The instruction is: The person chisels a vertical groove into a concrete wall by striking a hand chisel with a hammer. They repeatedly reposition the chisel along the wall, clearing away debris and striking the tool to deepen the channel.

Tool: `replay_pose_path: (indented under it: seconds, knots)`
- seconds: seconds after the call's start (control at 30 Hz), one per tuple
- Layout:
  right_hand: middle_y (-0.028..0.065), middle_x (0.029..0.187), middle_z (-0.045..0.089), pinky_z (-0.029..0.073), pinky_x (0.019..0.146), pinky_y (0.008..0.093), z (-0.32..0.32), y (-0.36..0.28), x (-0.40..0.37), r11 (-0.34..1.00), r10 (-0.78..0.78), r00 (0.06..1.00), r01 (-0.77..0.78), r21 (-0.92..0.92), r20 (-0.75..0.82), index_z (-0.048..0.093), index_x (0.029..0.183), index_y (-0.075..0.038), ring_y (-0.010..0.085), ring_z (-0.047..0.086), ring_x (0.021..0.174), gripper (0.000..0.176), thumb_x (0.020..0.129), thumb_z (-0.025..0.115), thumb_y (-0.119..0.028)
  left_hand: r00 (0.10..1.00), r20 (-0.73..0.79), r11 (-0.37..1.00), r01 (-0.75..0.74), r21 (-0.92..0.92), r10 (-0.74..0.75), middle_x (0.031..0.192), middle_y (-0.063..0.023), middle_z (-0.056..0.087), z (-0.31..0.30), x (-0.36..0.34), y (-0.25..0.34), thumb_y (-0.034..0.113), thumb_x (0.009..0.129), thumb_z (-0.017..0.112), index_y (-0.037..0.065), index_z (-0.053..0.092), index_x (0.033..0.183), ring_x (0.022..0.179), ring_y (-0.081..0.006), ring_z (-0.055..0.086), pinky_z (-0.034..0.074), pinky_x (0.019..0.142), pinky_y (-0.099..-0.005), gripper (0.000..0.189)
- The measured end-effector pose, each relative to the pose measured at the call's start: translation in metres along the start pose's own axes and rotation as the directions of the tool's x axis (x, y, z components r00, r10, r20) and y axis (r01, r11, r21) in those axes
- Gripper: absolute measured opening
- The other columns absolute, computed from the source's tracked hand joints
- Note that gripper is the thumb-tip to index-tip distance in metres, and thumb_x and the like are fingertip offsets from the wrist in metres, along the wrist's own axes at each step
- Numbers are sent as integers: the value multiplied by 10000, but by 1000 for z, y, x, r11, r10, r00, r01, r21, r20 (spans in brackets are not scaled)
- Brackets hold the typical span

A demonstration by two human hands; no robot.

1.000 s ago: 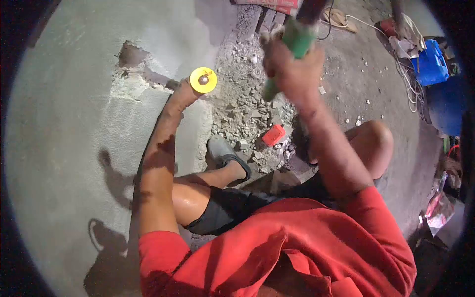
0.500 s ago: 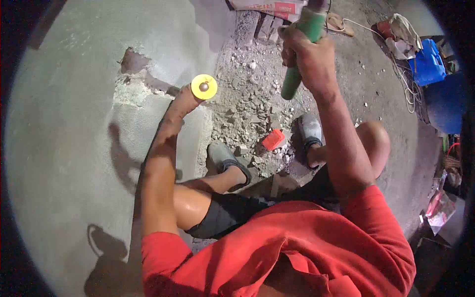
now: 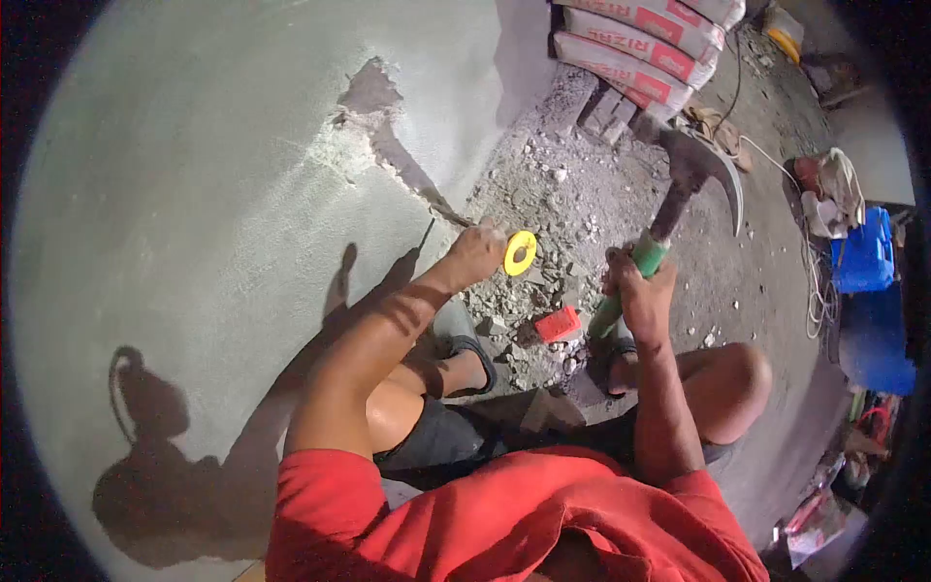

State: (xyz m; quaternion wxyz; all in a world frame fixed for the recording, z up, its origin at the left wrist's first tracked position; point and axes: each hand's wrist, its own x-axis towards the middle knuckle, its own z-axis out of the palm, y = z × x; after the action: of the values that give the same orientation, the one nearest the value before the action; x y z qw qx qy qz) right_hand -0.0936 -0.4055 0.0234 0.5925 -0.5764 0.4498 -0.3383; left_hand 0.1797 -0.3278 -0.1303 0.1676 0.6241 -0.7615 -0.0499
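Observation:
My left hand is closed around a chisel with a round yellow guard at its struck end. The chisel's shaft points up and left, at the lower end of a rough groove broken into the grey wall. In my right hand is a claw hammer, gripped by its green handle. The hammer head is raised, to the right of the guard and apart from it. Below, between my feet, a small red block lies on the rubble.
Cement bags are stacked at the far end beside the wall. Along the right side are a blue jug, a loose white cord and assorted clutter. My knees and grey shoes flank the rubble.
My right hand and hammer have come lower and the whole hammer head now shows. The view has shifted, bringing more of the cement bags and wall groove into sight. Both grips remain.

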Motion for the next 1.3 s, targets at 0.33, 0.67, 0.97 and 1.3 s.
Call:
replay_pose_path:
  seconds: [0.33, 0.67, 0.97, 1.3]
  knots:
    - [91, 769, 632, 501, 595, 299, 52, 167, -22, 941, -203, 979, 196, -277, 2, 595, 924, -2, 135, 601, 648, 200, 803, 689, -130, 956, -161, 961, 218, -167, -245, 943, -197, 631, -35, 4, 7, 81, 764, 665, 17, 603, 1091, 942, -377, 616, 525, 812, -425, 339]
    - [49, 710, 568, 450, 622, 332, -8, 2, -3, 925, -334, 942, 322, 204, 25, 593, 820, -31, 173, 551, 672, 186, 892, 545, -196, 954, -161, 966, 242, -91, -254, 985, -157, 654, -45, 8, 6, 158, 723, 731, 40, 623, 1079, 959, -336, 603, 514, 834, -420, 390]
    - [70, 674, 633, 481, 597, 339, 25, 124, 14, 862, 135, 965, -2, -506, 225, 625, 874, 12, 176, 577, 601, 253, 790, 682, -220, 998, -19, 995, 60, -78, -62, 996, -134, 669, -27, -6, -17, 194, 739, 737, 82, 646, 1084, 908, -343, 625, 516, 821, -438, 374]
    - [223, 854, 669, 504, 743, 459, 32, 140, 7, 826, -192, 939, 312, -470, 286, 630, 891, 4, 335, 656, 785, 245, 819, 651, -230, 930, -231, 958, 268, -104, -286, 1012, -164, 660, -44, 0, -10, 161, 747, 727, 76, 640, 1058, 932, -332, 624, 521, 790, -424, 334]
